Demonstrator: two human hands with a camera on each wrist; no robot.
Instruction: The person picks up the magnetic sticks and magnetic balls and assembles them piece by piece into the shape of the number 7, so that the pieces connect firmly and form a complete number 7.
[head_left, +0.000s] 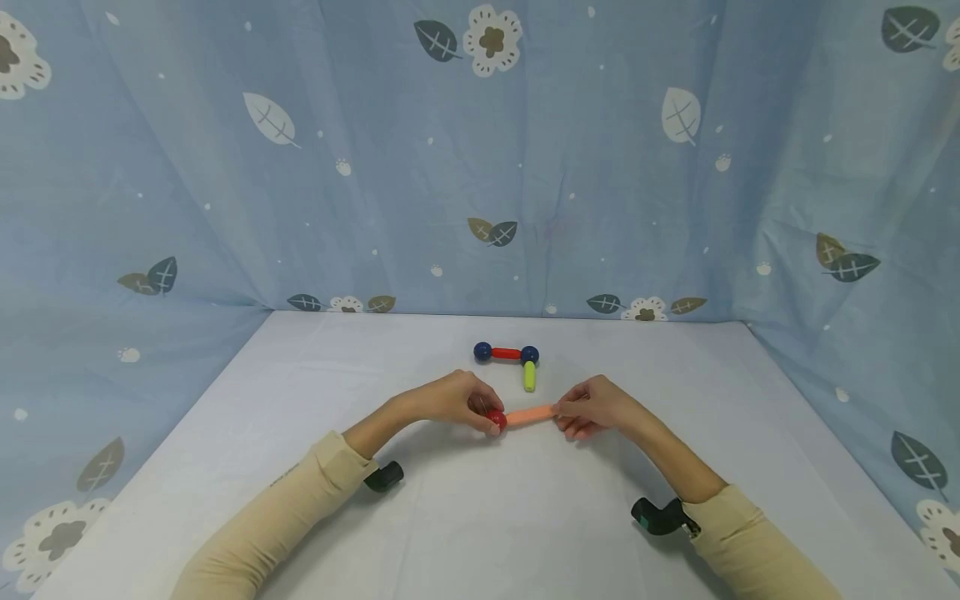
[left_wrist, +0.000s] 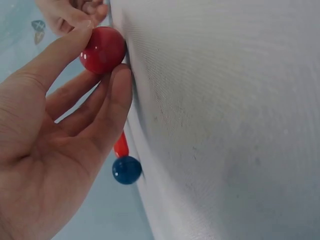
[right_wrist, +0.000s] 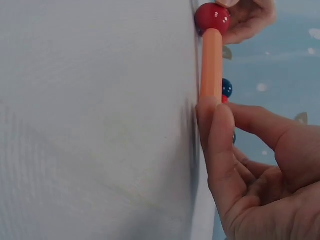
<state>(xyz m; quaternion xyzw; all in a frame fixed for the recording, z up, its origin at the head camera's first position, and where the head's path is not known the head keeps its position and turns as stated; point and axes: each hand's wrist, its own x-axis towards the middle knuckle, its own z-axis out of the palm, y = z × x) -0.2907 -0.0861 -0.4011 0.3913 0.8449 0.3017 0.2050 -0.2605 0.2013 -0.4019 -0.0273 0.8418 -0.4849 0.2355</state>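
My left hand (head_left: 459, 402) pinches a glossy red ball (left_wrist: 103, 50) between thumb and fingers, just over the white table. An orange rod (right_wrist: 212, 65) meets the ball at one end. At the rod's other end, my right hand (head_left: 600, 406) grips it between thumb and fingertips. The right wrist view shows rod and ball in line, touching. Behind the hands lies a joined piece: a dark blue ball (head_left: 483, 352), a red rod (head_left: 506, 353), a second dark blue ball (head_left: 529, 356) and a yellow-green rod (head_left: 529, 377) pointing toward me.
A white cloth covers the table (head_left: 525, 533). Blue patterned curtain (head_left: 405, 167) hangs behind it and along both sides. Black wrist devices (head_left: 385, 477) stick out beneath the beige sleeves (head_left: 285, 517).
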